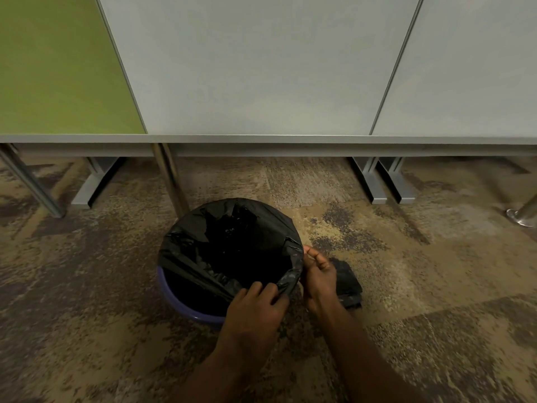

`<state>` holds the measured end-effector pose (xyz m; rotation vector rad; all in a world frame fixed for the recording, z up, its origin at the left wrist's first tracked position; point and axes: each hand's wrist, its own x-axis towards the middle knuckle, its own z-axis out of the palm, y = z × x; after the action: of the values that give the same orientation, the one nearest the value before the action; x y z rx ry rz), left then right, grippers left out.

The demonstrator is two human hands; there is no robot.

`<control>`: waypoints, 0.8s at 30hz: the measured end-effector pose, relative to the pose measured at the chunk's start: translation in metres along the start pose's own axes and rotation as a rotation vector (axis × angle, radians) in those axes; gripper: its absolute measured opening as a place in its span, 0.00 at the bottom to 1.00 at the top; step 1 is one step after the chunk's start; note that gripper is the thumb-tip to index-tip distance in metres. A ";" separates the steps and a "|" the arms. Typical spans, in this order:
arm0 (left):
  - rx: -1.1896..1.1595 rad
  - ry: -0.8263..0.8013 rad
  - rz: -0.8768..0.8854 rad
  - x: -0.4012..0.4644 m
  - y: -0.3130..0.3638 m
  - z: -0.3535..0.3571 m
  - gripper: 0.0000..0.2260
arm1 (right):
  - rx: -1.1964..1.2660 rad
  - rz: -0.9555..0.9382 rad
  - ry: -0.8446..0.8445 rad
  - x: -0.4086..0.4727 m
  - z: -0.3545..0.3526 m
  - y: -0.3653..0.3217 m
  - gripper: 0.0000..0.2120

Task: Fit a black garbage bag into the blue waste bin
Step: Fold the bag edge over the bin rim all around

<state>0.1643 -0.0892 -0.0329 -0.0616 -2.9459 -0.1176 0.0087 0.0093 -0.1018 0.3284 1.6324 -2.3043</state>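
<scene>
Both hands point(255, 306) point(318, 274) pinch black bag point(229, 237) at blue bin's point(180, 301) rim.

The floor is covered by a mottled carpet point(406, 257) in brown, beige and dark grey patches. A blue waste bin point(186, 305) is stood on it, near the middle, just in front of a chrome leg point(170, 181). Just beside the bin, on its right, a crumpled piece of black plastic point(350, 282) is laid on the carpet. Further back, grey metal feet point(389, 184) of the partition panels are placed on the carpet, and a round chrome foot point(520, 219) is seen at the right edge.
</scene>
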 end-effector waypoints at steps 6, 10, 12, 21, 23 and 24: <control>0.019 0.115 0.072 -0.004 -0.001 0.003 0.17 | -0.086 -0.054 0.004 0.002 0.003 0.009 0.08; 0.044 0.148 0.105 -0.006 -0.003 0.003 0.16 | -0.109 -0.056 0.008 0.000 0.007 0.010 0.09; 0.057 0.164 0.121 -0.008 -0.005 0.005 0.16 | -0.108 -0.048 0.005 0.000 0.005 0.010 0.10; 0.034 0.157 0.228 -0.024 -0.015 0.012 0.20 | -0.073 -0.113 0.167 -0.017 -0.007 0.012 0.13; 0.067 0.185 0.255 -0.028 -0.017 0.012 0.15 | -0.149 -0.206 0.118 -0.031 -0.001 0.016 0.13; 0.084 0.206 0.263 -0.030 -0.018 0.012 0.12 | -0.199 -0.247 0.106 -0.038 0.003 0.019 0.13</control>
<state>0.1907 -0.1067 -0.0517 -0.3974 -2.7043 0.0363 0.0513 0.0052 -0.1036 0.2174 2.0396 -2.3014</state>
